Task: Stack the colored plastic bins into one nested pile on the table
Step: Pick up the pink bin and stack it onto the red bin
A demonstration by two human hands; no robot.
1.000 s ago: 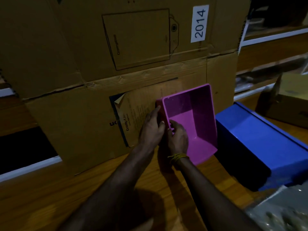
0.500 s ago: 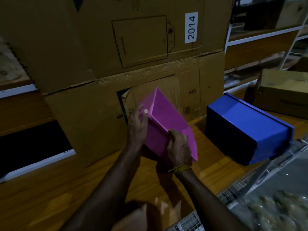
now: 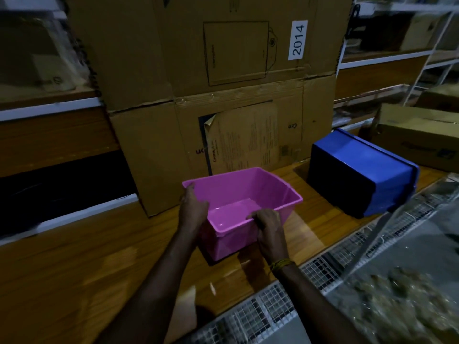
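Note:
A pink plastic bin (image 3: 246,192) stands upright and empty on the wooden table (image 3: 74,264), its opening facing up. My left hand (image 3: 192,209) grips its left rim and side wall. My right hand (image 3: 269,224) grips the near rim, fingers hooked over the edge. A blue plastic bin (image 3: 357,172) lies upside down on the table to the right, apart from the pink one and from both hands.
Large stacked cardboard boxes (image 3: 223,95), one labelled 2014, stand right behind the pink bin. Another cardboard box (image 3: 419,137) lies at the far right. A wire mesh rack (image 3: 273,306) runs along the table's near right edge. Shelving fills the left and right background.
The pink bin was tilted on its side in both hands; it has been turned upright and lowered onto the table. Both hands have shifted to its rim. The view has dropped lower.

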